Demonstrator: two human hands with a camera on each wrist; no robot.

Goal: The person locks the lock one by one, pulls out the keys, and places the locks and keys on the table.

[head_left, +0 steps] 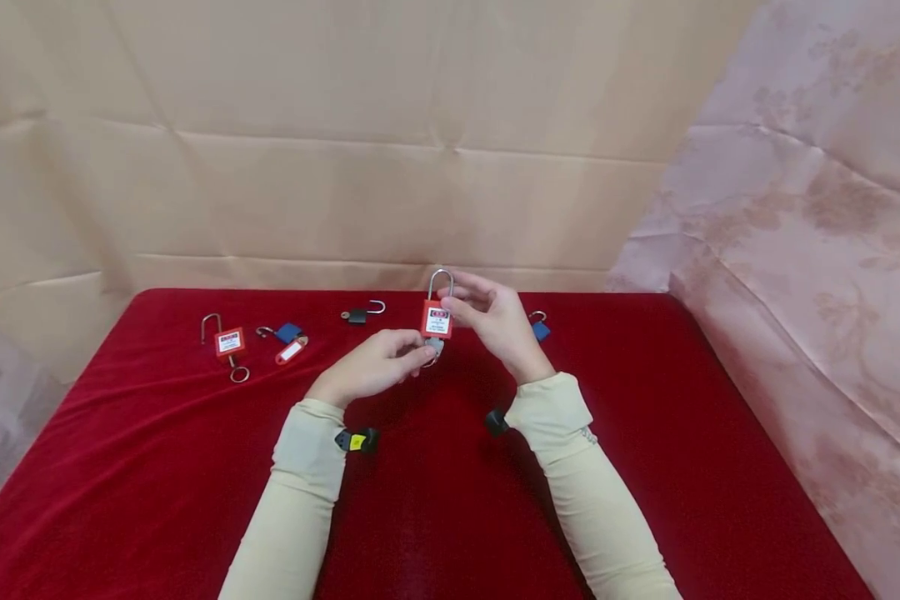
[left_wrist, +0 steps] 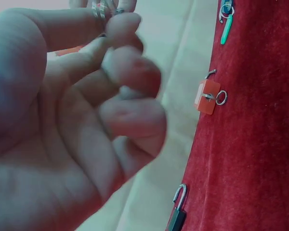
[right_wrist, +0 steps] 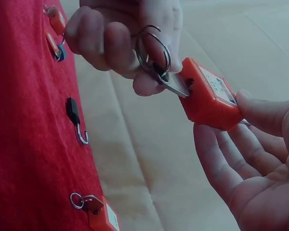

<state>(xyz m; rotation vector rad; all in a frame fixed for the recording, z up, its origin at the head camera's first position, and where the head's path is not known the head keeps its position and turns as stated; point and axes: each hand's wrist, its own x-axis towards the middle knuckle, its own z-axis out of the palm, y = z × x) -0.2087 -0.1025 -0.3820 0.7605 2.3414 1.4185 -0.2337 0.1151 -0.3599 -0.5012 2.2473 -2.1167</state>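
Above the table, my right hand (head_left: 501,329) holds a red padlock (head_left: 437,320) by its body, thumb on the labelled face and fingers behind. Its long metal shackle (head_left: 440,272) points up, partly overlapped by those fingers. From below, my left hand (head_left: 381,364) pinches a key (right_wrist: 177,85) between thumb and fingers. The key's tip sits at the keyway in the padlock's underside, and a metal split ring (right_wrist: 138,53) hangs from its head. In the left wrist view, the left hand's curled fingers (left_wrist: 135,118) hide most of the padlock.
On the red cloth table (head_left: 435,500) lie another red padlock (head_left: 230,342) with key and ring, a blue padlock (head_left: 288,332) with a red tag (head_left: 291,351), and a black padlock (head_left: 357,317), shackles open. Behind the right hand lies another blue padlock (head_left: 541,331). A beige curtain (head_left: 345,200) hangs behind.
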